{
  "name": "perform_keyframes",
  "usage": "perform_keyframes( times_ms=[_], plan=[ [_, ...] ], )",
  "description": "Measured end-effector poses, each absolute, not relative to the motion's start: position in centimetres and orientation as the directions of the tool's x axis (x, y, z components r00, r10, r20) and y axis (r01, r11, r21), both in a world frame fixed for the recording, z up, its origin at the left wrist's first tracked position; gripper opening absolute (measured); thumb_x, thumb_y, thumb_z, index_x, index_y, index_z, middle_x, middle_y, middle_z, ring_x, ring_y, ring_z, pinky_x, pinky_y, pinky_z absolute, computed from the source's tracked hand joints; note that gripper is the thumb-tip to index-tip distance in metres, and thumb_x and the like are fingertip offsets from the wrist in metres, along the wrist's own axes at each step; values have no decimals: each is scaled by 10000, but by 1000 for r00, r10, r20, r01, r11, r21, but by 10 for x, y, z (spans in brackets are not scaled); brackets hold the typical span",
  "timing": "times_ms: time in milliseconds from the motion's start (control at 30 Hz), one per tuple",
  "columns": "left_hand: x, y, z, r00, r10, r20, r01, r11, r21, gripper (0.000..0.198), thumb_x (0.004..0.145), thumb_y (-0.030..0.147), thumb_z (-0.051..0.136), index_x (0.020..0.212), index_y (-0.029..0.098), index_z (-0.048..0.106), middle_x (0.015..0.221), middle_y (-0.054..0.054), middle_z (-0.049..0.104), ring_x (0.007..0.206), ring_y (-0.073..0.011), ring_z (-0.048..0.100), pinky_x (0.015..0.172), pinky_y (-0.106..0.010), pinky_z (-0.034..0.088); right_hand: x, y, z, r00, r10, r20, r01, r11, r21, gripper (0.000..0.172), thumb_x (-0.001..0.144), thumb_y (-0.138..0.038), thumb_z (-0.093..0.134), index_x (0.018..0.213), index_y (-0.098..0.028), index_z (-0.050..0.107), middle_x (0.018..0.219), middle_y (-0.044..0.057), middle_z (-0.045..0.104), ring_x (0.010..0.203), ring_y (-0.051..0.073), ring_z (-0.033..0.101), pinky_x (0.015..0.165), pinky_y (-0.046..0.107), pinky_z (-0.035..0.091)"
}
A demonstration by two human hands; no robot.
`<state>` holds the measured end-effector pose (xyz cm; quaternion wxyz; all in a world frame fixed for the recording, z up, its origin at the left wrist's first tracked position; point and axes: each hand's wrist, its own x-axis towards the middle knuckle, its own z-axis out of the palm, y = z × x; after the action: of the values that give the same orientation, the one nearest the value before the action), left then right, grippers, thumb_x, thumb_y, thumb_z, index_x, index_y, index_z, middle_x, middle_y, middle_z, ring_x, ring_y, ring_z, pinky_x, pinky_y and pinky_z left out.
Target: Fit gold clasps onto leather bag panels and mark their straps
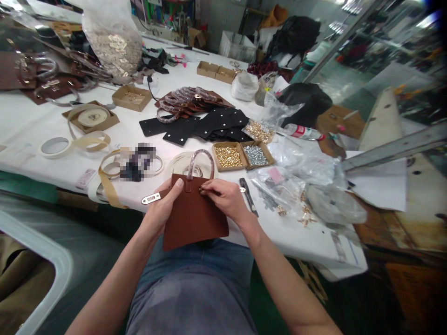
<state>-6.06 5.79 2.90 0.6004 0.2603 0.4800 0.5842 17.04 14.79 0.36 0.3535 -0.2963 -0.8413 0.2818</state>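
A brown leather handbag panel (195,214) with a plastic-wrapped loop handle (201,158) is held upright above my lap, at the table's front edge. My left hand (166,201) grips its left side, thumb on the front face. Past that hand, a strap end with a slotted metal plate (151,198) sticks out to the left. At the panel's upper right, beside the handle base, my right hand (220,194) pinches something small and dark that its fingers mostly hide. Another metal plate (242,190) shows just beyond my right hand.
Small boxes of gold rivets (228,157) and silver rivets (255,155) stand behind the panel. Black pieces (216,124) and stacked brown handle pieces (190,103) lie farther back. Tape rolls (55,147) are left; plastic bags (279,186) and loose metal fittings (306,217) lie right.
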Motion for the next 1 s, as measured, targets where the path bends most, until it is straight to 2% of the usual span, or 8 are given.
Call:
perform_keyframes(
  times_ms=[100,267,533,667,833,900,1000],
  plan=[
    [-62,59,25,-147,945,-293,-476,192,858,613,993,588,867,1472,214,786,1351,-126,843,1275,-397,780,1083,-473,638,170,150,1,-669,606,429,307,752,-583,187,1146,-158,655,1058,-215,810,1187,92,852,1058,239,820,952,368,660],
    [-63,59,22,-142,945,-295,-479,195,856,628,979,584,884,1475,211,787,1352,-136,842,1306,-413,769,1115,-506,634,167,157,4,-773,508,380,362,845,-393,230,1169,-135,581,1128,-196,799,1223,117,822,1054,233,787,899,342,638],
    [-65,58,17,-99,940,-327,-557,220,801,629,977,577,889,1473,205,783,1378,-150,835,1318,-407,771,1128,-515,638,171,159,9,-795,501,343,333,832,-444,241,1164,-122,570,1168,-202,798,1260,108,750,1051,206,766,905,302,623],
    [-66,58,16,-91,941,-325,-555,223,801,625,965,576,904,1443,188,798,1364,-156,840,1321,-407,770,1128,-512,637,169,153,5,-793,522,313,400,835,-378,217,1154,-99,590,1147,-192,785,1171,94,753,970,199,738,811,290,569],
    [-68,57,14,-104,940,-324,-530,223,818,584,973,566,899,1394,168,822,1354,-157,844,1316,-395,774,1134,-492,629,165,151,6,-836,497,231,438,859,-265,235,1129,-43,590,1128,-190,772,1164,87,750,927,195,707,724,296,497],
    [-69,56,13,-111,936,-334,-528,229,818,573,977,559,895,1379,156,824,1328,-158,853,1287,-385,789,1104,-472,642,166,154,5,-827,504,250,425,851,-310,225,1131,-60,603,1123,-198,782,1174,83,755,933,194,714,741,294,513],
    [-68,54,13,-119,935,-334,-531,224,817,554,981,550,892,1348,139,831,1300,-166,859,1208,-366,823,1043,-438,667,171,158,1,-779,537,325,360,806,-469,205,1155,-140,626,1085,-212,804,1163,77,771,991,200,746,851,300,578]
  ],
)
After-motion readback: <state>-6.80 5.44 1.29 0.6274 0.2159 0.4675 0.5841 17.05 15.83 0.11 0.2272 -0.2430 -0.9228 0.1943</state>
